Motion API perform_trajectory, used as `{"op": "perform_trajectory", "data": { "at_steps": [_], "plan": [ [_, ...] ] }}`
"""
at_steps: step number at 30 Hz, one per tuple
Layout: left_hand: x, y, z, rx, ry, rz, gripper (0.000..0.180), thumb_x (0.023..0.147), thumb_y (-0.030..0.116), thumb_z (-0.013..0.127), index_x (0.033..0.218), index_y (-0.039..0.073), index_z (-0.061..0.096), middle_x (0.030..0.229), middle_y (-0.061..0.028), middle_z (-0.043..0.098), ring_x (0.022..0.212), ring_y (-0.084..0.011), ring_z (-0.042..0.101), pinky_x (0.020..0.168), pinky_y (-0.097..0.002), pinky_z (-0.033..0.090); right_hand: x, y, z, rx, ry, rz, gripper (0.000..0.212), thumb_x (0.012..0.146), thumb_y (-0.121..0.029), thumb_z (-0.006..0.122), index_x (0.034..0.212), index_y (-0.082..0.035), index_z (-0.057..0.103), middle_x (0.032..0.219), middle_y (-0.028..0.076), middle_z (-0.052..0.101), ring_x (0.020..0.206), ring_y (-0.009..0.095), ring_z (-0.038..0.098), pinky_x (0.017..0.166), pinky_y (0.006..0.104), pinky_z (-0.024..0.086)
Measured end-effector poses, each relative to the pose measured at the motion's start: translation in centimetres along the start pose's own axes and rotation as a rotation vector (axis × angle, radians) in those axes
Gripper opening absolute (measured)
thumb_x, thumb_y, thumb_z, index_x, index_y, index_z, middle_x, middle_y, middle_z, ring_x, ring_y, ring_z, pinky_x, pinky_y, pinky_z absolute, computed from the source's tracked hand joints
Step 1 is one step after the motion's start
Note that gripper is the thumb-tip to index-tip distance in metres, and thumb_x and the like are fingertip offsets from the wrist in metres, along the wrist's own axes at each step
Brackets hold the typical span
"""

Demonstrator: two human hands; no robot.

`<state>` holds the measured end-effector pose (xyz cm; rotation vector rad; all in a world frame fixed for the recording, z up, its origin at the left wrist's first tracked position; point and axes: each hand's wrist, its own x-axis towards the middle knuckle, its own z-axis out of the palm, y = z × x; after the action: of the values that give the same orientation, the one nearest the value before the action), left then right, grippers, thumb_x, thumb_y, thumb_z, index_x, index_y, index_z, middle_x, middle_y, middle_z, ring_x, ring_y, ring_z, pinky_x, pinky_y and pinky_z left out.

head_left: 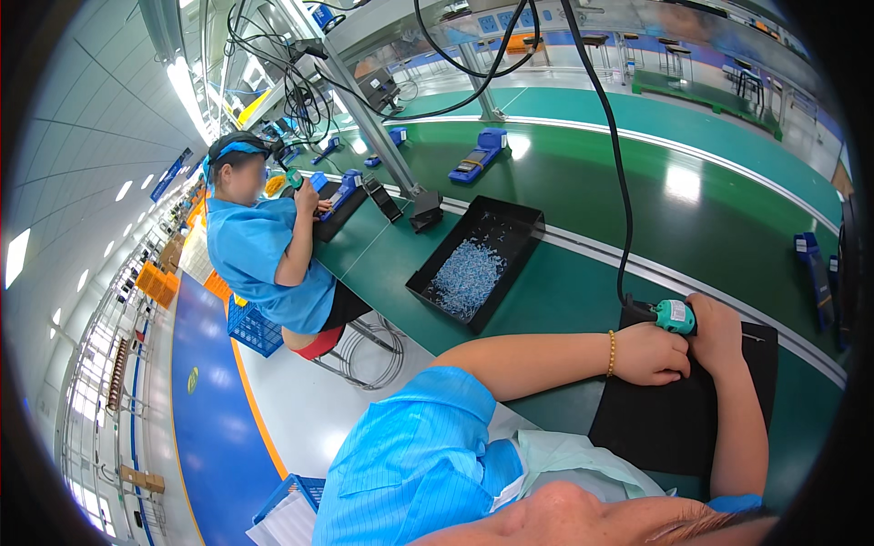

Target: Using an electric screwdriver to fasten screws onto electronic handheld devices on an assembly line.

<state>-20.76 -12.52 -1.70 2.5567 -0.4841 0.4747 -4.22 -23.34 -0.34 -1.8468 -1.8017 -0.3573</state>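
My right hand (715,329) is wrapped round a teal and black electric screwdriver (675,316). The tool lies almost level, its thin metal bit poking out past the hand to the right and a black cord running up from its rear end. Close beside it, my left hand (648,355), with a gold beaded bracelet (612,353) at the wrist, has its fingers curled in. Whatever those fingers hold, if anything, is hidden. Both hands are over a black mat (637,419) on the green bench.
Left of my arms stands a black tray (523,238) of small blue and white pieces (468,275). Beyond a metal rail, blue devices (479,155) sit on the green conveyor (583,187). A co-worker (264,241) holds another screwdriver at far left. A metal post (364,109) and hanging cables rise between us.
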Motion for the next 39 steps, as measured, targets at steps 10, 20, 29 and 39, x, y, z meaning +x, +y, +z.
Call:
{"op": "perform_trajectory", "data": {
  "at_steps": [10,20,29,39],
  "plan": [
    [0.00,-0.10,0.12,0.001,0.006,0.010,0.013,0.091,0.023,0.066,0.101,0.016,0.071,0.092,-0.0045,0.061,0.085,-0.0259,0.064,0.073,-0.0415,0.053,-0.13,0.23,0.16,0.003,0.012,-0.017,0.034,0.068,-0.007,0.076,0.098,-0.005,0.060,0.081,0.013,0.066,0.075,0.037,0.065,0.063,0.0450,0.049],
    [-0.02,0.05,-0.02,0.005,0.000,-0.002,0.014,0.090,0.023,0.067,0.101,0.016,0.072,0.092,-0.0044,0.061,0.086,-0.0257,0.064,0.074,-0.0414,0.053,-0.04,0.04,0.07,-0.001,0.002,-0.007,0.033,0.068,-0.007,0.075,0.098,-0.005,0.061,0.081,0.013,0.066,0.075,0.037,0.065,0.063,0.0454,0.049],
    [0.06,0.06,0.06,0.007,0.001,-0.007,0.014,0.090,0.022,0.067,0.101,0.016,0.072,0.092,-0.0044,0.062,0.086,-0.0260,0.065,0.075,-0.0419,0.053,-0.19,0.25,0.20,0.003,-0.004,-0.007,0.036,0.066,-0.006,0.076,0.098,-0.005,0.060,0.082,0.014,0.066,0.075,0.037,0.065,0.064,0.0458,0.048],
    [0.05,-0.01,0.14,0.011,-0.002,-0.004,0.014,0.091,0.022,0.066,0.101,0.016,0.072,0.093,-0.0048,0.062,0.086,-0.0260,0.065,0.075,-0.0413,0.054,-0.19,0.20,0.18,-0.008,-0.008,-0.004,0.039,0.065,-0.007,0.078,0.098,-0.005,0.059,0.081,0.014,0.065,0.076,0.037,0.064,0.063,0.0462,0.048]
  ]
}}
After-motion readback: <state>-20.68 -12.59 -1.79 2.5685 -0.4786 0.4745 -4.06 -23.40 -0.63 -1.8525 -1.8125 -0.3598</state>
